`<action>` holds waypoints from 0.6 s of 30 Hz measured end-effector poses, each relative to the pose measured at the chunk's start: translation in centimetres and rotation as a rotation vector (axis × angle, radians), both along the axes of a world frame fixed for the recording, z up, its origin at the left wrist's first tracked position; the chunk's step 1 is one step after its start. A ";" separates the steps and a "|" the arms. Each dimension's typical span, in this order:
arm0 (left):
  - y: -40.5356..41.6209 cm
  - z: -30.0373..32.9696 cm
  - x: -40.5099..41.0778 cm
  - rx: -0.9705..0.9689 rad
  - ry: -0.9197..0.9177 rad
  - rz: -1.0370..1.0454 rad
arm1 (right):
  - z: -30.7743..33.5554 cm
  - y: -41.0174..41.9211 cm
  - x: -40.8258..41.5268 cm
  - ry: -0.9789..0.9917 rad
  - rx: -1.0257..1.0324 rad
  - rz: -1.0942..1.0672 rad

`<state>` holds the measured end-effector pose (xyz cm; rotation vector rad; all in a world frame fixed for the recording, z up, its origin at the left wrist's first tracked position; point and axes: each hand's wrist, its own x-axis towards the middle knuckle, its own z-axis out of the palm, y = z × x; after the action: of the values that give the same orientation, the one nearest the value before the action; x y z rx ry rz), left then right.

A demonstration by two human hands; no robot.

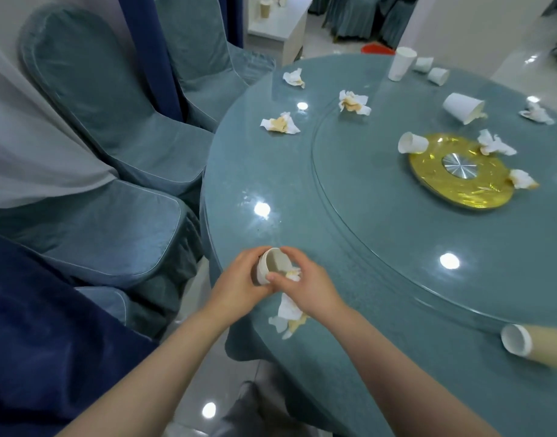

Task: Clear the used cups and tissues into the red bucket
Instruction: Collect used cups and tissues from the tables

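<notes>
Left hand point(239, 279) curls round a small white paper cup point(272, 264) tilted at the near edge of the round teal glass-topped table point(349, 222); right hand point(308, 282) pinches a crumpled stained white tissue point(293, 274) at the cup mouth. Judgement: push it fully inside before lifting, so nothing drops. Red bucket point(376, 49) sits beyond the far rim, well apart.

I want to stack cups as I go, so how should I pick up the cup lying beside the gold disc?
Pinch the cup across its side wall from above: it lies tipped over, mouth facing left, body clear of the gold disc.
</notes>
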<state>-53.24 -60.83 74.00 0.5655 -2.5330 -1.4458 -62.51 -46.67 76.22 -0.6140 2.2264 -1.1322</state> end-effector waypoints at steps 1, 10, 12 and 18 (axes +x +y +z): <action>0.2 -0.1 -0.3 0.022 -0.001 -0.021 | 0.0 0.3 -0.2 -0.006 0.007 -0.004; 2.9 -1.5 -3.4 0.203 -0.030 -0.123 | -0.6 5.3 -1.7 -0.101 -0.067 -0.314; 3.8 -1.2 -3.9 0.205 -0.048 -0.134 | -0.6 7.2 -2.1 -0.120 -0.093 -0.418; 8.2 0.2 -5.1 0.255 -0.085 -0.193 | -0.5 14.0 -3.0 -0.075 -0.086 -0.554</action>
<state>-58.33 -52.60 74.22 0.4363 -2.5446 -1.8683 -65.54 -32.64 75.75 0.0311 2.3574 -1.4905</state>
